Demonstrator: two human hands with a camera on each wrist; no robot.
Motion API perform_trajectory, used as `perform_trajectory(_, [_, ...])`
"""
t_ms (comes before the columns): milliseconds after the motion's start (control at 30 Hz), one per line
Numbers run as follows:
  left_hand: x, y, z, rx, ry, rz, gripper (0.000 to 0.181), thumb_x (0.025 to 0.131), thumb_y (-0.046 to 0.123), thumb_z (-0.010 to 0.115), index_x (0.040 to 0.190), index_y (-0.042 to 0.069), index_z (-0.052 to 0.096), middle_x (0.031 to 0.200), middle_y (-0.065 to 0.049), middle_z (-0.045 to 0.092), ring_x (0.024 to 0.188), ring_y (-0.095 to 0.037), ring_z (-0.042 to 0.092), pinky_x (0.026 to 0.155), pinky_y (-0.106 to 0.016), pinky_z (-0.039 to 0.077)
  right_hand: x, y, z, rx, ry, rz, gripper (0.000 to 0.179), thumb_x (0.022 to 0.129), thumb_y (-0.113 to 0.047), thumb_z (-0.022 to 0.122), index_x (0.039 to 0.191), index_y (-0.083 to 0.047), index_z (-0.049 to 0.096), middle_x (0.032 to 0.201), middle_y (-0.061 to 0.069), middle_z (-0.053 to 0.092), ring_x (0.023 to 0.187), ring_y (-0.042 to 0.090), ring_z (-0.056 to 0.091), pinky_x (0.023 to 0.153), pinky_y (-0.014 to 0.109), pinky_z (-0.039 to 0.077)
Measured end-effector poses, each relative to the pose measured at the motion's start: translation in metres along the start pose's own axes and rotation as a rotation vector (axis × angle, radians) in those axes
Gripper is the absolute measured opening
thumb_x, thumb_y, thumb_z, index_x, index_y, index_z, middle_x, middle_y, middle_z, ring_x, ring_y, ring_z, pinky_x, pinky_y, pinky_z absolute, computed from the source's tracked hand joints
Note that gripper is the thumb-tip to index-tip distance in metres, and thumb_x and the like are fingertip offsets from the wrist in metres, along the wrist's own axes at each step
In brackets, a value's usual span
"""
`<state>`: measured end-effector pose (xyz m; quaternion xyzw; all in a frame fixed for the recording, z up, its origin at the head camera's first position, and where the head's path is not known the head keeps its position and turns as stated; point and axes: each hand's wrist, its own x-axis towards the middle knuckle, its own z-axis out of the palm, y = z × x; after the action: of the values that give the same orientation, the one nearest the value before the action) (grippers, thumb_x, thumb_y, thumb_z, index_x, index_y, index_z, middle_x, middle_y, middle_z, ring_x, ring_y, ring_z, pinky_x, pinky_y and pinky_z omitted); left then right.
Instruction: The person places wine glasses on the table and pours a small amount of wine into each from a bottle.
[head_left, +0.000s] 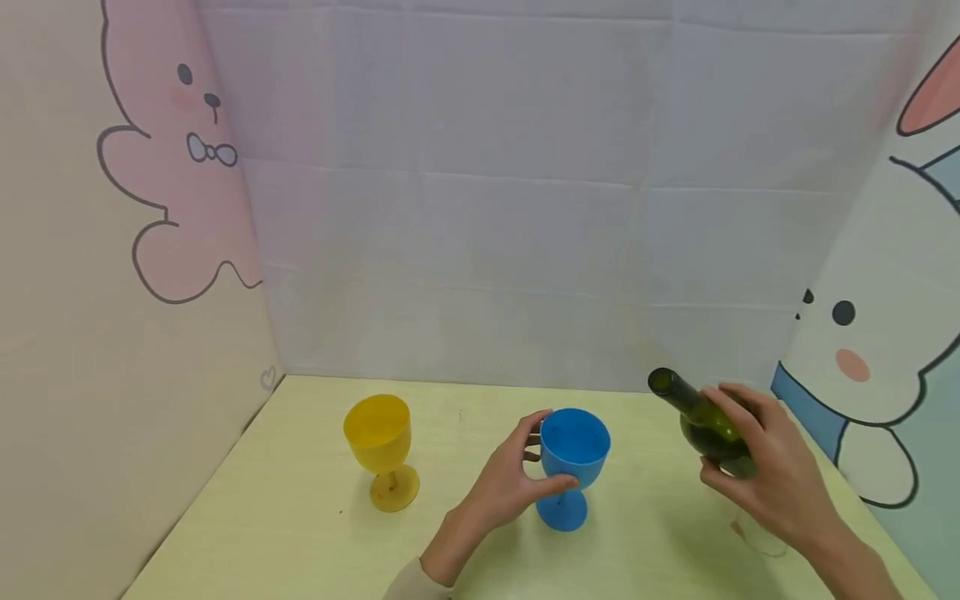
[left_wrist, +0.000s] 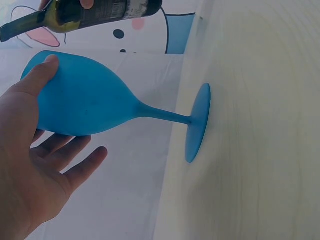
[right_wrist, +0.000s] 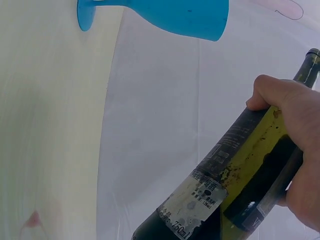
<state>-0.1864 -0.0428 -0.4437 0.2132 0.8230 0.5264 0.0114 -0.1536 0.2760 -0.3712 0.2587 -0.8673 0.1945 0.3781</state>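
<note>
A blue plastic goblet [head_left: 574, 446] stands upright on the table, its foot on the surface. My left hand [head_left: 512, 475] holds its bowl between thumb and fingers; in the left wrist view the thumb [left_wrist: 42, 75] lies against the bowl near the rim. To the right, my right hand [head_left: 772, 467] grips a dark green wine bottle [head_left: 697, 410] around its upper body. The bottle is raised off the table and tilted, its open mouth toward the upper left, apart from the goblet. Its worn paper label [right_wrist: 192, 205] shows in the right wrist view.
A yellow goblet [head_left: 377, 437] stands upright to the left of the blue one. The pale wooden table [head_left: 255, 517] is bounded by a white cloth [head_left: 465, 208] behind and cartoon-printed panels at both sides. A small reddish mark [right_wrist: 34, 220] lies on the table at right.
</note>
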Motion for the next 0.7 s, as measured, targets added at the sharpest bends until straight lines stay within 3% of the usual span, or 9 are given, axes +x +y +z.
perform_trajectory(33, [0.000, 0.000, 0.000, 0.000, 0.000, -0.002, 0.082, 0.083, 0.048, 0.077, 0.151, 0.032, 0.032, 0.142, 0.000, 0.054, 0.124, -0.023, 0.057, 0.091, -0.034, 0.055, 0.002, 0.000, 0.000, -0.014, -0.002, -0.008, 0.076, 0.088, -0.065, 0.041, 0.139, -0.011, 0.057, 0.133, 0.023, 0.052, 0.107, 0.032, 0.048, 0.093, 0.015, 0.030])
perform_trajectory(167, [0.001, 0.001, 0.000, -0.004, -0.003, -0.011, 0.082, 0.084, 0.048, 0.076, 0.151, 0.032, 0.032, 0.143, 0.000, 0.054, 0.125, -0.024, 0.057, 0.093, -0.039, 0.056, 0.007, 0.000, 0.000, -0.050, -0.044, -0.059, 0.065, 0.084, -0.051, 0.055, 0.139, -0.015, 0.057, 0.131, 0.023, 0.053, 0.108, 0.038, 0.051, 0.083, 0.041, 0.043])
perform_trajectory(267, [0.001, 0.001, 0.000, 0.000, -0.002, -0.014, 0.082, 0.084, 0.049, 0.076, 0.151, 0.033, 0.032, 0.143, 0.000, 0.054, 0.125, -0.023, 0.057, 0.092, -0.037, 0.056, 0.010, 0.001, 0.002, -0.094, -0.086, -0.103, 0.062, 0.086, -0.051, 0.051, 0.138, -0.017, 0.058, 0.130, 0.024, 0.053, 0.106, 0.041, 0.053, 0.075, 0.055, 0.046])
perform_trajectory(367, [0.000, 0.001, 0.000, 0.008, 0.001, -0.014, 0.082, 0.083, 0.049, 0.076, 0.151, 0.033, 0.032, 0.143, 0.000, 0.054, 0.125, -0.023, 0.057, 0.091, -0.033, 0.055, 0.011, 0.001, 0.004, -0.138, -0.128, -0.119, 0.063, 0.090, -0.055, 0.041, 0.139, -0.019, 0.056, 0.130, 0.023, 0.052, 0.106, 0.041, 0.054, 0.075, 0.059, 0.047])
perform_trajectory(433, [0.000, 0.001, 0.000, 0.012, 0.004, -0.015, 0.083, 0.083, 0.048, 0.077, 0.151, 0.033, 0.033, 0.143, -0.001, 0.054, 0.124, -0.024, 0.057, 0.091, -0.033, 0.055, 0.011, 0.001, 0.006, -0.154, -0.152, -0.120, 0.062, 0.084, -0.047, 0.056, 0.141, -0.021, 0.055, 0.131, 0.022, 0.052, 0.107, 0.041, 0.054, 0.076, 0.062, 0.047])
perform_trajectory(500, [0.000, 0.002, 0.000, 0.014, 0.007, -0.016, 0.083, 0.083, 0.048, 0.077, 0.151, 0.031, 0.033, 0.143, -0.001, 0.054, 0.124, -0.024, 0.057, 0.091, -0.037, 0.056, 0.011, 0.001, 0.006, -0.168, -0.171, -0.122, 0.073, 0.072, -0.033, 0.067, 0.143, -0.023, 0.053, 0.131, 0.022, 0.052, 0.108, 0.041, 0.054, 0.077, 0.064, 0.047])
perform_trajectory(600, [0.000, 0.003, -0.001, 0.011, 0.006, -0.018, 0.084, 0.083, 0.048, 0.077, 0.152, 0.030, 0.033, 0.143, -0.002, 0.054, 0.124, -0.025, 0.057, 0.092, -0.044, 0.056, 0.013, 0.001, 0.006, -0.187, -0.188, -0.131, 0.088, 0.059, -0.021, 0.074, 0.144, -0.025, 0.052, 0.131, 0.022, 0.053, 0.108, 0.042, 0.055, 0.079, 0.064, 0.047])
perform_trajectory(700, [0.001, 0.002, 0.000, 0.008, 0.003, -0.016, 0.084, 0.083, 0.048, 0.077, 0.152, 0.030, 0.033, 0.143, -0.002, 0.054, 0.124, -0.025, 0.057, 0.093, -0.045, 0.056, 0.014, 0.001, 0.006, -0.213, -0.214, -0.142, 0.089, 0.059, -0.020, 0.075, 0.145, -0.028, 0.051, 0.131, 0.021, 0.052, 0.108, 0.043, 0.054, 0.082, 0.064, 0.046])
